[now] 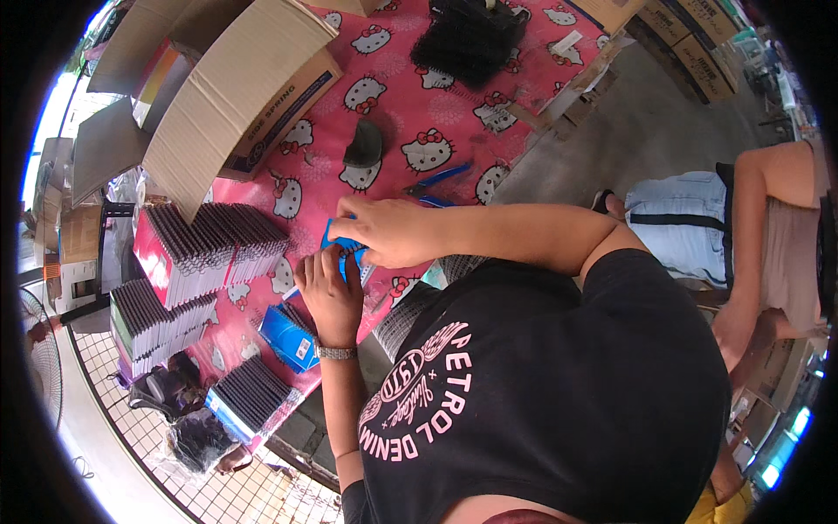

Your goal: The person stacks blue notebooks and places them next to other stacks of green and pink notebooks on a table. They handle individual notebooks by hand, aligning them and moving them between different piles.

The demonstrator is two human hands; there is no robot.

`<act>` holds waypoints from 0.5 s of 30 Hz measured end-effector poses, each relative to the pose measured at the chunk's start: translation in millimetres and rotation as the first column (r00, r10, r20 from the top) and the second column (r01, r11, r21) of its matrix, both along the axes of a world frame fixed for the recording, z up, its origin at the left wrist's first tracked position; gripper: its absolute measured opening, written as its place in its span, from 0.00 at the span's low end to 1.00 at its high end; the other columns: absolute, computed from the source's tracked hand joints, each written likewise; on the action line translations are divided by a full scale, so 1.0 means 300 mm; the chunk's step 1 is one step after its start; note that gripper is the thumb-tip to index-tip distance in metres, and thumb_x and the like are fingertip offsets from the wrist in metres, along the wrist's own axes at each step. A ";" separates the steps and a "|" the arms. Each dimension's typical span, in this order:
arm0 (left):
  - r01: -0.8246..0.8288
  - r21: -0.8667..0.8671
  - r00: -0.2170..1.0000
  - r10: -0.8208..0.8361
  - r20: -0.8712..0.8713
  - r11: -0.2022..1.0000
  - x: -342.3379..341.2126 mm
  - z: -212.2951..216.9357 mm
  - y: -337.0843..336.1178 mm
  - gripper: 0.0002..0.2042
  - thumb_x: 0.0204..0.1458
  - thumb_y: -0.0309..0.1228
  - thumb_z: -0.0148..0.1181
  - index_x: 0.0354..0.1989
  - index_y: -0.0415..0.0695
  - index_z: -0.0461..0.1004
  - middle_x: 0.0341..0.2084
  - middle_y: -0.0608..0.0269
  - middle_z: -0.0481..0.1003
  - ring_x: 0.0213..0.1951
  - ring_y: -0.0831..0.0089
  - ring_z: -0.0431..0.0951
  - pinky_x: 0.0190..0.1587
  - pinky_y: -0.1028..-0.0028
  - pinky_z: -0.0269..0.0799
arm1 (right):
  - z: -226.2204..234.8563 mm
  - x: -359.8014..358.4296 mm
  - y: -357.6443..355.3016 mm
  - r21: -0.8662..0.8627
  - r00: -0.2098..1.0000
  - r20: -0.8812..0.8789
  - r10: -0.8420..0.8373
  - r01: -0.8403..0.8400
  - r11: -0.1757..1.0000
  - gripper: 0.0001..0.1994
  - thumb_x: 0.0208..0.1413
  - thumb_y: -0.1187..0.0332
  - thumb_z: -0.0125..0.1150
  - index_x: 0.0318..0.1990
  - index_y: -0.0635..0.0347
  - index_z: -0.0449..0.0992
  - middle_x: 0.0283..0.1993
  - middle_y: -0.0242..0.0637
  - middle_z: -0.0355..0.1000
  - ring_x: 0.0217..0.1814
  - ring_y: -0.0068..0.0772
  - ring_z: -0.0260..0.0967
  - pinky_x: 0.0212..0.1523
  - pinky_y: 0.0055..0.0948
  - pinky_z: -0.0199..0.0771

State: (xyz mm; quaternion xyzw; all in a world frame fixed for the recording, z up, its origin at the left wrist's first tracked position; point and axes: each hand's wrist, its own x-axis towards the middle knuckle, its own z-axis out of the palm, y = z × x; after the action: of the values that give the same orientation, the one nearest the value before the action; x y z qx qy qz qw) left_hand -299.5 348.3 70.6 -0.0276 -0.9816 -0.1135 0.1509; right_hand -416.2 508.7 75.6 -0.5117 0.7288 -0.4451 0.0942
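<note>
A small blue notebook (353, 272) with a black spiral along its edge is held between my two hands over the table. My left hand (330, 286), with a watch on its wrist, has its fingers bent onto the spiral edge. From the other side my right hand (384, 231) grips the notebook, its fingers curled over the top; they partly hide the cover. Close to my left hand lie several blue spiral notebooks (288, 336). Blue-handled pliers (443, 177) rest beyond my right hand, next to a dark, curved object (363, 144) whose kind I cannot make out.
Stacks of spiral notebooks (209, 253) stand on the left of the pink patterned table cover (362, 94). An open cardboard box (279, 122) is behind them. Black spiral coils (471, 39) lie at the far end. Another person (768, 236) is on the right.
</note>
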 end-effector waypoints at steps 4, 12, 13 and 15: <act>-0.002 0.099 0.999 0.005 -0.031 0.995 0.001 -0.021 -0.013 0.08 0.55 0.29 0.57 0.41 0.41 0.69 0.35 0.57 0.74 0.41 0.57 0.73 0.56 0.58 0.62 | -0.015 -0.122 -0.054 0.182 0.953 0.302 0.003 -0.061 0.981 0.17 0.59 0.60 0.59 0.50 0.60 0.71 0.50 0.48 0.71 0.52 0.52 0.70 0.50 0.45 0.72; -0.440 -0.183 0.877 0.465 0.122 0.879 0.052 -0.045 0.021 0.18 0.57 0.44 0.57 0.53 0.53 0.71 0.60 0.63 0.65 0.71 0.49 0.48 0.61 0.24 0.25 | -0.331 -0.383 -0.077 0.328 0.875 -0.454 -0.170 0.341 0.881 0.21 0.49 0.55 0.62 0.47 0.58 0.76 0.57 0.48 0.68 0.63 0.53 0.62 0.60 0.49 0.65; -0.456 -0.126 0.866 0.471 0.166 0.881 0.059 -0.032 0.028 0.17 0.57 0.45 0.58 0.51 0.52 0.72 0.57 0.62 0.67 0.69 0.51 0.53 0.61 0.24 0.28 | -0.246 -0.365 -0.085 0.446 0.952 -0.269 -0.144 0.255 0.858 0.20 0.49 0.58 0.61 0.48 0.58 0.77 0.56 0.47 0.70 0.64 0.49 0.62 0.59 0.46 0.65; -0.431 -0.088 0.886 0.440 0.149 0.898 0.062 -0.075 -0.009 0.15 0.56 0.45 0.59 0.46 0.50 0.73 0.49 0.60 0.70 0.61 0.53 0.62 0.61 0.30 0.42 | -0.108 -0.319 -0.062 0.087 0.842 0.539 0.010 -0.067 0.994 0.20 0.49 0.63 0.59 0.51 0.55 0.77 0.53 0.42 0.74 0.60 0.38 0.66 0.57 0.37 0.67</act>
State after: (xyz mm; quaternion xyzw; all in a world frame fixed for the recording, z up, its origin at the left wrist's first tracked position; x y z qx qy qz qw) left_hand -280.8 345.6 48.1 0.1988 -0.9745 -0.0528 0.0897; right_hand -511.9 490.2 43.1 -0.3755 0.6847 -0.5306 0.3295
